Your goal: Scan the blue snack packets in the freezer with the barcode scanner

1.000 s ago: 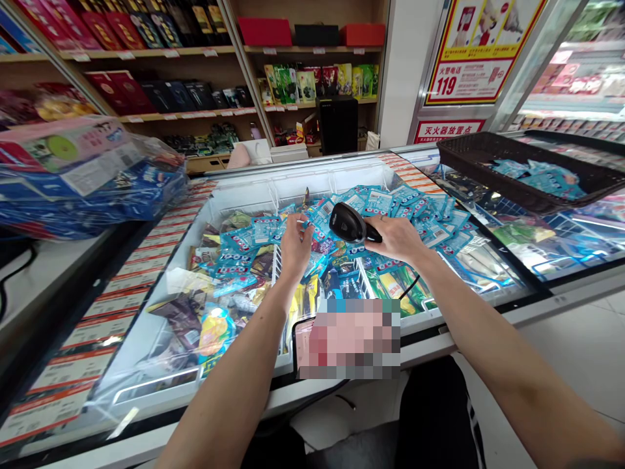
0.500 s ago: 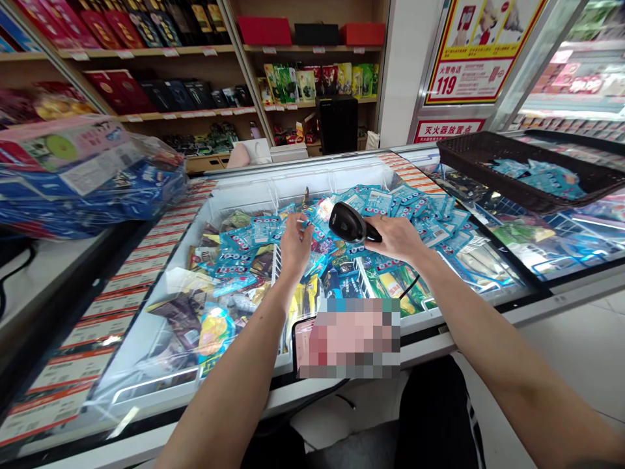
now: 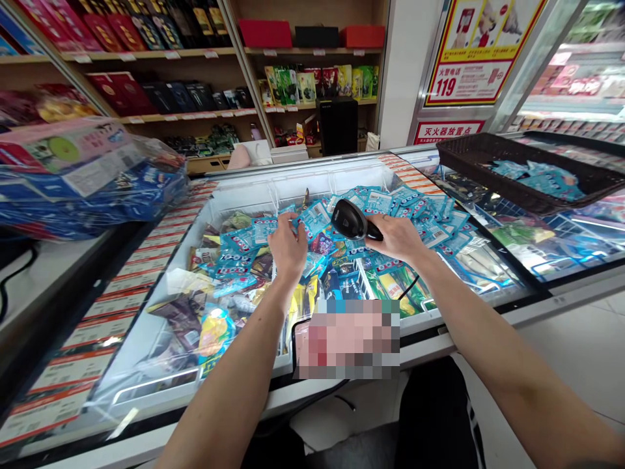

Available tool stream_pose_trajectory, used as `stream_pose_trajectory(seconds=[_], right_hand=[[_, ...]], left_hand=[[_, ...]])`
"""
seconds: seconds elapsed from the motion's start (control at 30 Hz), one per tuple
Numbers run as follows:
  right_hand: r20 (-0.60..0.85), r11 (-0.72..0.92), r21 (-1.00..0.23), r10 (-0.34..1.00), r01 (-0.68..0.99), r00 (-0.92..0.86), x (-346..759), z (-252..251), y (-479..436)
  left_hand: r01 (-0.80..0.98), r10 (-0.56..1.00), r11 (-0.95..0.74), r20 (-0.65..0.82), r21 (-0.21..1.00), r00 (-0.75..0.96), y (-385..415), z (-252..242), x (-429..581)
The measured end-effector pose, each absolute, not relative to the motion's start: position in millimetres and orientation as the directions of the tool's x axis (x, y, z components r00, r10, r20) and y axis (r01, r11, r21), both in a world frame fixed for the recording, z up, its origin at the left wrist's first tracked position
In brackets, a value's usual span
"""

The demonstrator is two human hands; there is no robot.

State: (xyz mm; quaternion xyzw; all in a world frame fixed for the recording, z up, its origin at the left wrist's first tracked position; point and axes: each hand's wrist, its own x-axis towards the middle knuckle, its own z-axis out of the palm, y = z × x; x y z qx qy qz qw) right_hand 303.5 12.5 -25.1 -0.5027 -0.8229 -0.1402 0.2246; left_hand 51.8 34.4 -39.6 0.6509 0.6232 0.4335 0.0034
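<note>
My right hand (image 3: 394, 236) is wrapped round the handle of a black scanner (image 3: 348, 219), whose head points left above the pile. Just left of it, my left hand (image 3: 288, 246) is at a blue packet (image 3: 315, 219) with a barcode label facing up; its fingers are bent, and whether they grip the packet is unclear. Many similar blue packets (image 3: 381, 202) lie heaped on the freezer's glass around both hands. Nearer me, a phone (image 3: 301, 345) with a partly blurred screen rests at the front edge.
A dark brown basket (image 3: 537, 169) with blue packets stands at the right. Plastic-wrapped boxes (image 3: 88, 176) are at the left. Price labels (image 3: 92, 312) line the freezer's left edge. A black cable (image 3: 312, 402) hangs below the front rim. Stocked shelves (image 3: 190, 116) stand behind.
My left hand has shifted slightly left and down. A blue packet with its barcode label now shows between my hand and the scanner. The scanner has barely moved.
</note>
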Motion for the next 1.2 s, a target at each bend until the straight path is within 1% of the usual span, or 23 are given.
stream_pose_trajectory(seconds=[0.07, 0.17, 0.23, 0.3, 0.37, 0.43, 0.5, 0.63, 0.73, 0.9, 0.97, 1.07, 1.2], right_hand=[[0.510, 0.447, 0.007, 0.768, 0.895, -0.387, 304.1, -25.3, 13.0], [0.519, 0.442, 0.011, 0.764, 0.897, -0.383, 304.4, -24.6, 12.7], [0.523, 0.443, 0.010, 0.762, 0.896, -0.383, 304.4, -23.8, 11.9], [0.521, 0.443, 0.007, 0.764, 0.896, -0.382, 304.4, -23.2, 11.3], [0.514, 0.439, 0.005, 0.770, 0.898, -0.379, 304.4, -23.1, 11.1], [0.507, 0.433, 0.007, 0.775, 0.901, -0.376, 304.6, -23.5, 11.4], [0.503, 0.432, 0.009, 0.778, 0.902, -0.377, 304.7, -24.0, 11.9], [0.509, 0.440, 0.001, 0.773, 0.898, -0.379, 304.9, -24.1, 12.2], [0.527, 0.428, -0.013, 0.771, 0.904, -0.357, 305.8, -23.1, 12.4], [0.605, 0.340, -0.092, 0.766, 0.936, -0.219, 308.8, -21.7, 14.7], [0.630, 0.292, -0.122, 0.761, 0.949, -0.153, 309.9, -21.6, 16.1], [0.644, 0.227, -0.150, 0.761, 0.962, -0.079, 311.2, -21.6, 17.8], [0.637, 0.187, -0.169, 0.770, 0.968, -0.037, 312.0, -21.6, 18.9]], left_hand=[[0.861, 0.795, -0.145, 0.576, 0.488, -0.192, 34.1, -37.1, 45.9], [0.892, 0.770, -0.038, 0.582, 0.450, -0.261, 32.4, -34.7, 37.3], [0.913, 0.761, -0.025, 0.600, 0.408, -0.247, 30.2, -33.9, 35.0], [0.937, 0.768, -0.102, 0.625, 0.334, -0.139, 27.6, -33.7, 36.6], [0.943, 0.780, -0.238, 0.624, 0.233, 0.042, 25.8, -34.7, 40.9], [0.926, 0.786, -0.349, 0.582, 0.141, 0.208, 25.5, -37.2, 45.0], [0.915, 0.802, -0.390, 0.525, 0.099, 0.285, 26.7, -40.7, 46.8], [0.941, 0.841, -0.319, 0.492, 0.115, 0.225, 29.1, -45.5, 43.7], [0.968, 0.847, -0.238, 0.504, 0.080, 0.167, 28.4, -45.4, 40.7], [0.993, 0.835, -0.116, 0.544, 0.025, 0.083, 26.5, -43.4, 37.0], [0.993, 0.826, -0.117, 0.556, 0.013, 0.090, 26.0, -42.0, 37.3], [0.985, 0.821, -0.171, 0.557, 0.022, 0.130, 23.9, -38.4, 43.6], [0.963, 0.858, -0.244, 0.488, 0.119, 0.157, 18.3, -34.9, 62.2]])
